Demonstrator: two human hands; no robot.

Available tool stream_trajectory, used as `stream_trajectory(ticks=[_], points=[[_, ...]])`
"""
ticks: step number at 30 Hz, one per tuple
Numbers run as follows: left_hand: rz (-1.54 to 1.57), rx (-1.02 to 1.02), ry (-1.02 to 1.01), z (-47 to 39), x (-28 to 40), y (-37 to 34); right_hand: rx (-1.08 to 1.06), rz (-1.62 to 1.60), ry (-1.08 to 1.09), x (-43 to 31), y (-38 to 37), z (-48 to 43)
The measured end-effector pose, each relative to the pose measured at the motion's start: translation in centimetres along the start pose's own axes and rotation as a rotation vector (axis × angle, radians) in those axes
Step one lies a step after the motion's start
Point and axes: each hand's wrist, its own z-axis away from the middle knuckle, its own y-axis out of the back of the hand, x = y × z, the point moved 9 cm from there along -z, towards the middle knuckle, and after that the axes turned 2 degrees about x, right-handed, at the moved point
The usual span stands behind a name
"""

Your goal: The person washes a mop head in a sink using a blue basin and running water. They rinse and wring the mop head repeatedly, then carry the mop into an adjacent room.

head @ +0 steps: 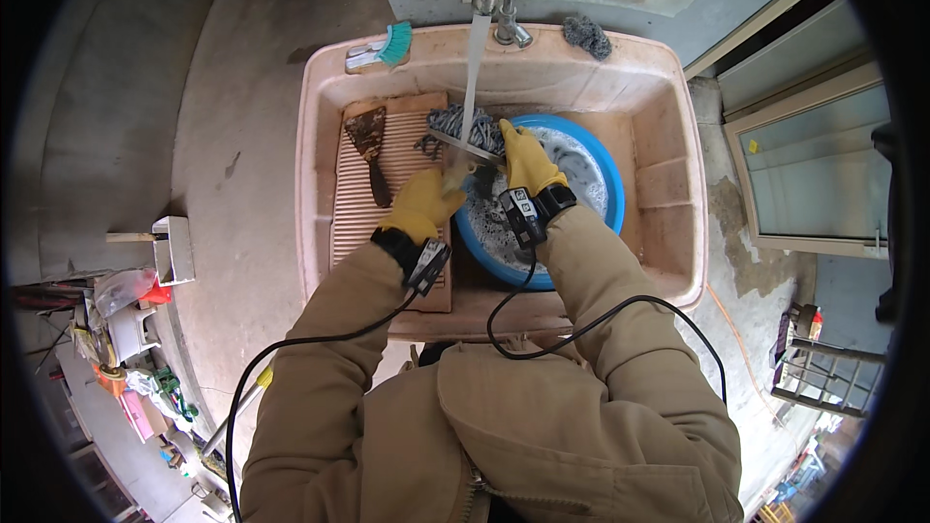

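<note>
My left hand (421, 207), in a yellow glove, grips what looks like the handle end of a flat-bladed scraper (465, 146), its blade seen nearly edge-on. My right hand (529, 160), gloved alike, presses its fingers around a grey yarn rag (476, 127) at the blade's right end. Running water (474, 73) from the tap (485, 0) falls onto the rag and blade. Below them sits a blue basin (616, 192) of sudsy water. A rusty scraper (370, 145) with a dark handle lies on the ribbed washboard (399, 232), left of the rag.
The pinkish sink (665, 254) surrounds the basin. On its back rim lie a teal brush (394, 43) and a grey scrubbing pad (587, 37). Black cables (312, 339) run from devices on both wrists. A glazed door (814, 167) stands at right.
</note>
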Motion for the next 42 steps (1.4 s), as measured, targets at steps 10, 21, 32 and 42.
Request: stream_trajectory(ticks=[10, 21, 32, 42], points=[[0.251, -0.166, -0.009, -6.2, -4.2, -5.1, -0.084, -0.435, 0.032, -4.2, 2.0, 3.0], [0.117, -0.197, -0.154, 0.0, 4.1, 5.2, 0.032, -0.118, 0.240, -8.7, 6.3, 3.1], [0.058, -0.054, 0.005, -1.0, -0.2, 4.9, -0.196, -1.139, 0.040, -12.1, 3.4, -0.7], [-0.152, 0.106, 0.105, -0.2, 0.9, 6.6, 0.409, -0.306, 0.235, -13.2, 9.2, 5.9]])
